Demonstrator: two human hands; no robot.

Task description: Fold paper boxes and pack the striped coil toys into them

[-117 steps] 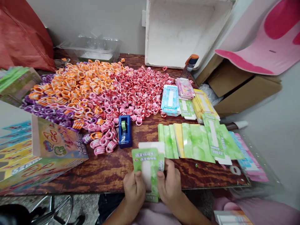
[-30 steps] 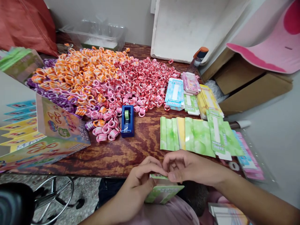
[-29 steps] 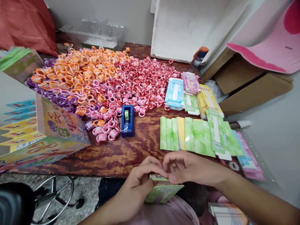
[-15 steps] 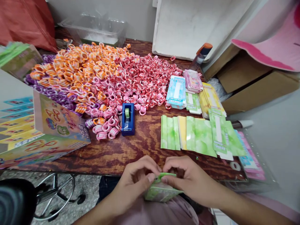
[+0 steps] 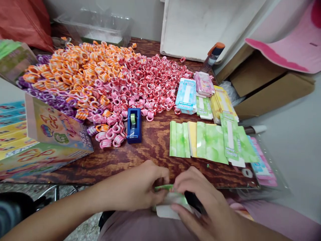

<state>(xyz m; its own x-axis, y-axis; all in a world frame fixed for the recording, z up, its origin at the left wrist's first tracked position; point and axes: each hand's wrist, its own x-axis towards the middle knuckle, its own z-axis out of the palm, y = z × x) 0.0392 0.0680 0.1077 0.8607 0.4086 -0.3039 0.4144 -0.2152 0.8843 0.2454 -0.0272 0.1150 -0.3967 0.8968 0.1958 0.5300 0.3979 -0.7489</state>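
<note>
At the table's front edge, a green and white card packet (image 5: pixel 173 200) is held low over my lap. My left hand (image 5: pixel 147 184) pinches its left side, the fingers bent around the edge. My right hand (image 5: pixel 198 197) is on its right side, thumb across the near face and fingers curled at the top. A blue tape dispenser (image 5: pixel 134 125) stands ahead of my left hand. Green sheets (image 5: pixel 212 142) lie beyond my right hand, with a yellow one (image 5: pixel 192 138) among them. The packet is partly hidden and blurred.
Striped rings (image 5: pixel 105 80) in orange, red, pink and purple are heaped on the table (image 5: pixel 112 167). A printed box (image 5: pixel 57 130) stands left. Card stacks (image 5: pixel 186 94), an orange-capped bottle (image 5: pixel 213 57) and a cardboard box (image 5: pixel 271 90) are at right. A clear bin (image 5: pixel 100 28) sits behind.
The packet has been turned and now shows a white face. My left forearm reaches further across from the left, and my right hand has spread over the packet. The view has shifted slightly.
</note>
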